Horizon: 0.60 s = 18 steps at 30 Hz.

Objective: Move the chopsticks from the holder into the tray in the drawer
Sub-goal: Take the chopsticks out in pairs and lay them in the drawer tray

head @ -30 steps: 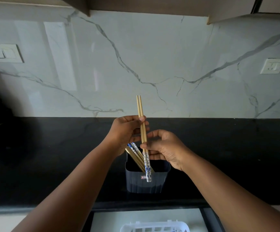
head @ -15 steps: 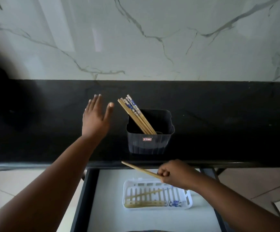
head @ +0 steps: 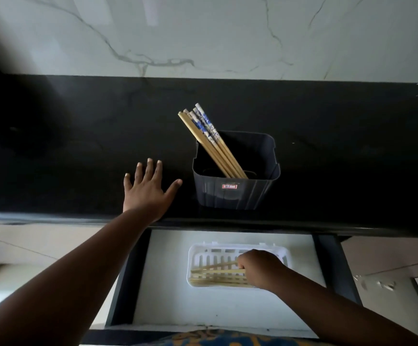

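A dark square holder stands on the black counter with several wooden chopsticks, blue-patterned at their tops, leaning to its left. Below, in the open drawer, a white slotted tray holds several chopsticks lying flat. My right hand rests inside the tray, fingers curled on the chopsticks there. My left hand lies flat on the counter, fingers spread, just left of the holder and holding nothing.
A white marble wall backs the black counter. The drawer's dark side rails frame its pale floor. Pale cabinet fronts flank the drawer.
My right hand carried a pair of chopsticks down from the holder into the tray. My left hand let go and settled flat on the counter. The view tilted downward.
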Available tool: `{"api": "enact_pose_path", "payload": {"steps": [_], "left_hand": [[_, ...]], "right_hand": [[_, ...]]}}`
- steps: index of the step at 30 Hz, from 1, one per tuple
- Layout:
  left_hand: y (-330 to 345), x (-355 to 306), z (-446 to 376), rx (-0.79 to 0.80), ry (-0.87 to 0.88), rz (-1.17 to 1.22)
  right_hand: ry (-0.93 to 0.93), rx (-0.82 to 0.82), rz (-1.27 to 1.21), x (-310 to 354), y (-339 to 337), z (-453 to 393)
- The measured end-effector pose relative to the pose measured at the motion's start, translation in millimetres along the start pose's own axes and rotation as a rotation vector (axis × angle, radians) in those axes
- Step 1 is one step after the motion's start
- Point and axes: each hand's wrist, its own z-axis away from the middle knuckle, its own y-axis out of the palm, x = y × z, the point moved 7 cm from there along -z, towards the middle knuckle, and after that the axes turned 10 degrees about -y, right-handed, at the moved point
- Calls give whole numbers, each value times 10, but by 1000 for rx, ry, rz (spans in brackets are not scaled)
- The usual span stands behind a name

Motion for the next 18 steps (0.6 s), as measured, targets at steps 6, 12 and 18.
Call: {"api": "enact_pose_path", "payload": {"steps": [6,12,18], "left_hand": [[-24,-1,4,-2,4,9],[-10,11,-9,-21,7,20],[-6,18,-21,-25,13,25]], "right_hand": [[-22,-2,57,-37,124,-134],[-44,-23,37,-92,151,-231],[-50,-79,-7,-131,206,-207]]}}
